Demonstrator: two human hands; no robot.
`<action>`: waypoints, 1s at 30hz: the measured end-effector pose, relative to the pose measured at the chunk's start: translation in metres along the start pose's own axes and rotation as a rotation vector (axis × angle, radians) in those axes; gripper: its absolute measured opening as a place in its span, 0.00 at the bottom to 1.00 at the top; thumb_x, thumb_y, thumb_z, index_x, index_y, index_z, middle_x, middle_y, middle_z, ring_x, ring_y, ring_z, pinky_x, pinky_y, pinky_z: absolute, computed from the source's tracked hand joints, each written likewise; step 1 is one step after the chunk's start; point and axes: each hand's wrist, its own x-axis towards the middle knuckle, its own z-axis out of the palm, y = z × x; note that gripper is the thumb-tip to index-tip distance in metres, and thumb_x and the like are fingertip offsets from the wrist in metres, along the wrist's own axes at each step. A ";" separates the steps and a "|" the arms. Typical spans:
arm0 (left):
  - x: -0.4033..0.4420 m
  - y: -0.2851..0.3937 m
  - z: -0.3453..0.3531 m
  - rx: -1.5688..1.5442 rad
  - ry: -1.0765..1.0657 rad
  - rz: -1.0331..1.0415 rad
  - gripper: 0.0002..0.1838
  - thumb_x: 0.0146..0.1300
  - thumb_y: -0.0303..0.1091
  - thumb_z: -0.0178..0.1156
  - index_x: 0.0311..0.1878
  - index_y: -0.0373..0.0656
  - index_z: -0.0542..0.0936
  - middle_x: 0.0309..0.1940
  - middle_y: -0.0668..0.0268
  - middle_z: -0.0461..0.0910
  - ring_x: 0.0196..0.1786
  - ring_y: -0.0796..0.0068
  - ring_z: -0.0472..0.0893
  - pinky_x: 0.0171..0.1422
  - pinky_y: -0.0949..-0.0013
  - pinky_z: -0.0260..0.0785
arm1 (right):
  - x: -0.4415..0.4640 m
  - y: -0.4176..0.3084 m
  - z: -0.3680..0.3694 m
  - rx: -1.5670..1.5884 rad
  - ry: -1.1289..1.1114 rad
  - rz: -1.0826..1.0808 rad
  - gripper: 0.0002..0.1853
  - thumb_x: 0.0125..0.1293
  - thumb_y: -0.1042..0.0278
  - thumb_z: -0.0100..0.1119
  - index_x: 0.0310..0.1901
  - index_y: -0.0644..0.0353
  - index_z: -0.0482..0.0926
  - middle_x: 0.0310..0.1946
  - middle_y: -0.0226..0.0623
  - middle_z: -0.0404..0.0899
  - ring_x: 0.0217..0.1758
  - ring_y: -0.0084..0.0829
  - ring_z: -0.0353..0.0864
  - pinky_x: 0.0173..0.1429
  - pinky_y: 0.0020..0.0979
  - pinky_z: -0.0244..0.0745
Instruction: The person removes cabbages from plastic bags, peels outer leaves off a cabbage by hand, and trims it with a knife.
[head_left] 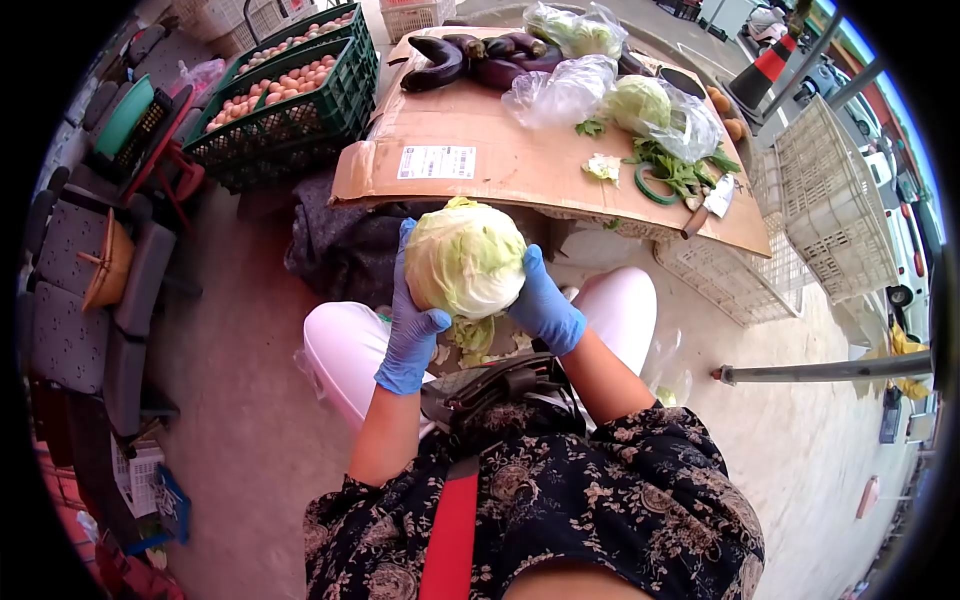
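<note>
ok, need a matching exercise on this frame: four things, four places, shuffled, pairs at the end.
Things
1. eggs
2. eggplants
3. knife
4. cabbage nearest the camera

Places
A. on the far left part of the cardboard
B. between the blue-gloved left hand and right hand
C. beside the leafy greens
D. in green crates

Pairs: 1-D, 2-A, 3-C, 4-B

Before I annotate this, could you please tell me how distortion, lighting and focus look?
Head view: strong fisheye distortion, black corners, the white crate at right looking skewed; head view: bright daylight, pale trousers nearly washed out; head view: held cabbage reasonably sharp, plastic bags showing glare.
</note>
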 end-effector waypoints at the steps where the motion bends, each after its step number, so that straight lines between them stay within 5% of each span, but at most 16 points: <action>1: -0.001 -0.004 -0.001 -0.143 0.064 -0.116 0.61 0.42 0.58 0.75 0.75 0.47 0.50 0.73 0.62 0.54 0.73 0.61 0.59 0.76 0.56 0.53 | -0.003 -0.009 0.005 -0.202 0.008 0.076 0.42 0.65 0.32 0.50 0.69 0.60 0.60 0.61 0.36 0.71 0.60 0.32 0.74 0.59 0.34 0.74; 3: -0.006 -0.010 0.000 -0.426 0.201 -0.352 0.57 0.48 0.62 0.70 0.75 0.47 0.53 0.72 0.60 0.57 0.72 0.59 0.61 0.75 0.55 0.55 | -0.014 -0.042 0.020 -0.599 0.021 0.235 0.40 0.67 0.32 0.47 0.66 0.61 0.64 0.54 0.37 0.77 0.53 0.31 0.80 0.50 0.31 0.80; 4: -0.003 -0.017 -0.002 -0.573 0.251 -0.365 0.49 0.54 0.66 0.60 0.73 0.49 0.57 0.71 0.57 0.59 0.71 0.54 0.63 0.73 0.49 0.57 | -0.016 -0.049 0.020 -0.734 -0.019 0.233 0.38 0.68 0.32 0.44 0.62 0.63 0.69 0.43 0.36 0.82 0.41 0.28 0.84 0.40 0.28 0.81; 8: 0.002 -0.022 -0.007 -1.066 0.171 -0.422 0.47 0.56 0.65 0.56 0.73 0.49 0.57 0.71 0.50 0.57 0.70 0.38 0.60 0.67 0.38 0.63 | -0.031 -0.096 0.014 -0.698 0.084 0.042 0.24 0.75 0.49 0.44 0.54 0.61 0.79 0.43 0.39 0.85 0.37 0.26 0.85 0.41 0.24 0.76; 10: 0.006 -0.020 -0.015 -1.163 0.168 -0.416 0.48 0.55 0.65 0.57 0.73 0.49 0.57 0.71 0.49 0.56 0.70 0.38 0.60 0.67 0.39 0.64 | -0.037 -0.115 -0.020 -0.804 0.368 -0.325 0.21 0.74 0.53 0.48 0.55 0.61 0.78 0.44 0.35 0.84 0.42 0.24 0.82 0.45 0.23 0.73; 13: 0.014 -0.017 -0.025 -1.178 0.167 -0.370 0.48 0.54 0.65 0.58 0.73 0.48 0.57 0.70 0.47 0.57 0.70 0.38 0.60 0.68 0.40 0.64 | -0.050 -0.157 -0.121 -1.220 0.979 -0.770 0.24 0.68 0.58 0.59 0.56 0.69 0.75 0.52 0.47 0.79 0.49 0.37 0.80 0.59 0.33 0.70; 14: 0.015 -0.015 -0.027 -1.178 0.189 -0.363 0.48 0.54 0.65 0.57 0.73 0.47 0.57 0.70 0.47 0.57 0.70 0.38 0.60 0.67 0.40 0.65 | -0.063 -0.176 -0.141 -1.741 1.274 -0.693 0.32 0.64 0.50 0.62 0.57 0.73 0.73 0.53 0.57 0.76 0.54 0.45 0.78 0.60 0.39 0.70; 17: 0.018 -0.009 -0.027 -1.142 0.235 -0.349 0.45 0.56 0.64 0.55 0.72 0.46 0.59 0.70 0.48 0.59 0.69 0.38 0.61 0.67 0.40 0.66 | -0.082 -0.198 -0.202 -1.979 1.583 -0.544 0.46 0.57 0.39 0.65 0.62 0.75 0.67 0.47 0.56 0.79 0.48 0.48 0.79 0.60 0.37 0.71; 20: 0.022 -0.008 -0.026 -1.017 0.223 -0.325 0.43 0.59 0.64 0.52 0.72 0.47 0.60 0.69 0.49 0.60 0.69 0.40 0.62 0.66 0.42 0.67 | -0.073 -0.200 -0.229 -1.792 1.695 -0.245 0.58 0.53 0.35 0.67 0.69 0.78 0.52 0.44 0.55 0.79 0.42 0.44 0.81 0.49 0.38 0.78; 23: 0.024 -0.006 -0.019 -0.800 0.279 -0.279 0.42 0.60 0.65 0.50 0.71 0.48 0.60 0.69 0.50 0.61 0.69 0.41 0.63 0.65 0.43 0.67 | -0.062 -0.204 -0.198 -1.107 1.496 -0.103 0.66 0.51 0.36 0.68 0.72 0.75 0.35 0.40 0.51 0.80 0.33 0.37 0.82 0.33 0.33 0.79; 24: 0.024 -0.005 -0.014 -0.743 0.308 -0.272 0.42 0.61 0.66 0.49 0.71 0.48 0.61 0.69 0.50 0.62 0.69 0.42 0.63 0.65 0.43 0.67 | -0.057 -0.205 -0.222 -1.104 1.493 -0.185 0.60 0.56 0.42 0.66 0.71 0.75 0.36 0.37 0.48 0.80 0.24 0.29 0.80 0.21 0.28 0.73; 27: 0.020 -0.012 -0.013 -0.711 0.294 -0.273 0.44 0.60 0.67 0.51 0.72 0.49 0.59 0.70 0.54 0.60 0.69 0.44 0.64 0.67 0.42 0.65 | -0.052 -0.212 -0.227 -0.980 1.494 -0.240 0.45 0.59 0.52 0.62 0.66 0.71 0.48 0.33 0.45 0.81 0.19 0.27 0.76 0.19 0.27 0.69; 28: 0.020 -0.016 -0.016 -0.735 0.272 -0.286 0.44 0.59 0.67 0.52 0.72 0.49 0.58 0.71 0.54 0.59 0.69 0.45 0.64 0.66 0.41 0.65 | -0.053 -0.212 -0.232 -0.945 1.503 -0.314 0.25 0.61 0.60 0.56 0.54 0.67 0.61 0.28 0.41 0.79 0.15 0.25 0.72 0.17 0.27 0.66; 30: 0.022 -0.026 -0.020 -0.773 0.214 -0.315 0.46 0.58 0.68 0.54 0.73 0.50 0.57 0.71 0.55 0.58 0.69 0.46 0.64 0.66 0.40 0.65 | -0.070 -0.214 -0.241 -0.935 1.345 -0.388 0.19 0.61 0.63 0.55 0.49 0.65 0.65 0.26 0.39 0.78 0.14 0.24 0.69 0.16 0.27 0.65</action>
